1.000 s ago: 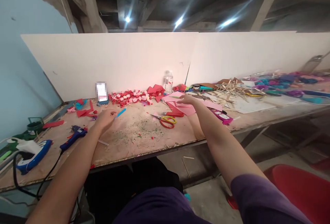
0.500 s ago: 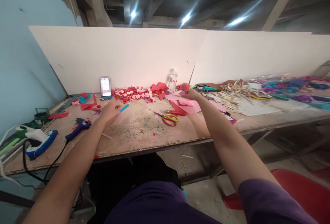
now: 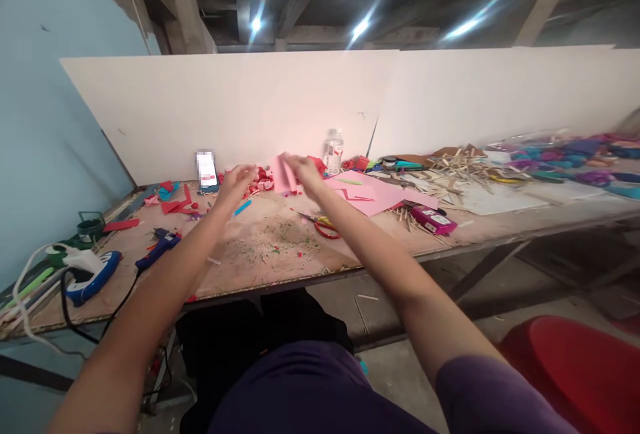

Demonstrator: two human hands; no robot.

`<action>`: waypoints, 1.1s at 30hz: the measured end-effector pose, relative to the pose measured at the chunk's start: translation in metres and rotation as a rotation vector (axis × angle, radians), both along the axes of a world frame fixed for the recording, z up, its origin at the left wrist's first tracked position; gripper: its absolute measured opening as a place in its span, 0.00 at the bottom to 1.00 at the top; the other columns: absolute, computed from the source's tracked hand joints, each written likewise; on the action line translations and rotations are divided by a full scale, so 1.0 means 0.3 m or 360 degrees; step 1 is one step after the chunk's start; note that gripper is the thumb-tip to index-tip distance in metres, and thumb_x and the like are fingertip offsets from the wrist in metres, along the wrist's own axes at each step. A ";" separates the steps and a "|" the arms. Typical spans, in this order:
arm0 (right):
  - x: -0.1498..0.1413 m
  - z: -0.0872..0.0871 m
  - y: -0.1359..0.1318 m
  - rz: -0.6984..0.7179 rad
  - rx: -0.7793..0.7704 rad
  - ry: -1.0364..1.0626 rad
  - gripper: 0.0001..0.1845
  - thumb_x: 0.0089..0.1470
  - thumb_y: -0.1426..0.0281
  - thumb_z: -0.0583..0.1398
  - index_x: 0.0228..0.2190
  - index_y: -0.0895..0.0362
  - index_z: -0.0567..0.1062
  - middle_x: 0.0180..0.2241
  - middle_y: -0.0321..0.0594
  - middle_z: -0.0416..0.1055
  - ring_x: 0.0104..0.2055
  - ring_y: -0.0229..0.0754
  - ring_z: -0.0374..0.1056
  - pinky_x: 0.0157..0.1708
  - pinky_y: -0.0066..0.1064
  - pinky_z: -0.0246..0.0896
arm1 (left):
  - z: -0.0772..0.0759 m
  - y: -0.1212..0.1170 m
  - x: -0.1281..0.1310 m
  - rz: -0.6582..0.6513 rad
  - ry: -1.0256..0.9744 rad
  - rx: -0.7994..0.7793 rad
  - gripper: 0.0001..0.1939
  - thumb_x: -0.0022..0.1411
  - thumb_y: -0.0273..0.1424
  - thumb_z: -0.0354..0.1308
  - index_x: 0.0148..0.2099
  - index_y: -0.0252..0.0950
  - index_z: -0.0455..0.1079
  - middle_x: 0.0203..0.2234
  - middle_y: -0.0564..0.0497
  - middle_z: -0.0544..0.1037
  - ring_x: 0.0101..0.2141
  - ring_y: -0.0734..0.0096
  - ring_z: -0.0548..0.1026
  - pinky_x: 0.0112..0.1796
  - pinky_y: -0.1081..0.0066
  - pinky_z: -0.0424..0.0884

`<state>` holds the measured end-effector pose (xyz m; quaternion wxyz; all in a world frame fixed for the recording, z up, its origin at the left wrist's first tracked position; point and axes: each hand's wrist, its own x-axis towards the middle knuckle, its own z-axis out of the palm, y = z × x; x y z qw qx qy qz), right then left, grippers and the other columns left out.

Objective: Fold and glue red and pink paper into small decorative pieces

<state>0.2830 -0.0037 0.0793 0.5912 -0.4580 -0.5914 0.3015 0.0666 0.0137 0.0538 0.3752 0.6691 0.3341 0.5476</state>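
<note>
My right hand [image 3: 303, 173] grips a piece of pink paper [image 3: 281, 175], held up above the table in front of the pile of small red and pink paper pieces [image 3: 261, 185]. To its left, my left hand [image 3: 237, 185] is raised with fingers stretched toward the paper, apart from it and holding nothing. Below that hand a blue stick-like tool [image 3: 243, 207] lies on the table. Scissors [image 3: 327, 228] with red and yellow handles lie under my right forearm, partly hidden. Larger pink sheets [image 3: 385, 195] are spread to the right.
A phone [image 3: 206, 171] stands by the white board, and a plastic bottle [image 3: 334, 151] further right. On the left are a blue glue gun [image 3: 158, 249] and a power strip [image 3: 95, 279] with cords. Thin wooden sticks [image 3: 457, 166] and a magenta box [image 3: 433, 219] lie right.
My right hand has moved left from the pink sheets, carrying a piece of pink paper. My left hand has risen away from the blue tool toward the paper.
</note>
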 end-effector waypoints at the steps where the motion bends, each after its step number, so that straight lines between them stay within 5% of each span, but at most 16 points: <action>1: -0.056 -0.025 -0.008 0.0098 -0.0012 0.0020 0.30 0.49 0.40 0.66 0.29 0.56 0.71 0.28 0.36 0.68 0.32 0.40 0.64 0.32 0.30 0.61 | -0.016 -0.009 0.004 -0.0037 -0.0131 -0.0142 0.30 0.58 0.56 0.64 0.51 0.37 0.75 0.42 0.43 0.82 0.40 0.61 0.79 0.37 0.69 0.73; 5: -0.168 -0.126 -0.023 0.0221 -0.0048 -0.0037 0.30 0.43 0.43 0.69 0.22 0.55 0.67 0.24 0.32 0.62 0.31 0.39 0.60 0.32 0.30 0.57 | -0.087 -0.013 0.000 -0.0318 -0.0273 -0.0472 0.37 0.53 0.62 0.64 0.50 0.37 0.74 0.44 0.42 0.81 0.40 0.61 0.79 0.35 0.69 0.72; 11: -0.122 -0.205 -0.014 0.0375 -0.0143 -0.0084 0.22 0.44 0.51 0.70 0.27 0.56 0.73 0.29 0.35 0.69 0.37 0.41 0.65 0.38 0.31 0.59 | -0.146 0.016 -0.016 -0.0132 -0.0087 -0.0343 0.30 0.46 0.55 0.72 0.43 0.37 0.77 0.41 0.46 0.80 0.42 0.60 0.77 0.36 0.70 0.71; 16: -0.095 -0.220 -0.007 0.0526 -0.0215 -0.0162 0.21 0.44 0.54 0.71 0.32 0.57 0.78 0.32 0.38 0.73 0.40 0.43 0.67 0.40 0.31 0.59 | -0.178 0.048 -0.025 -0.0089 -0.0017 -0.0268 0.26 0.40 0.52 0.75 0.29 0.35 0.74 0.29 0.49 0.78 0.35 0.63 0.75 0.33 0.71 0.68; 26: -0.077 -0.219 -0.024 0.0874 -0.0319 -0.0417 0.21 0.38 0.60 0.75 0.32 0.59 0.79 0.27 0.33 0.71 0.31 0.39 0.63 0.32 0.28 0.56 | -0.158 0.040 -0.041 -0.0134 0.0054 -0.0119 0.31 0.40 0.57 0.74 0.34 0.34 0.78 0.30 0.48 0.79 0.33 0.64 0.74 0.34 0.69 0.69; 33: -0.063 -0.210 -0.017 0.0759 -0.0248 -0.0421 0.23 0.41 0.55 0.73 0.25 0.59 0.72 0.27 0.33 0.66 0.29 0.36 0.59 0.29 0.28 0.52 | -0.149 0.014 -0.032 -0.0234 0.0204 -0.0105 0.30 0.45 0.56 0.72 0.37 0.34 0.79 0.29 0.49 0.79 0.29 0.67 0.74 0.28 0.72 0.70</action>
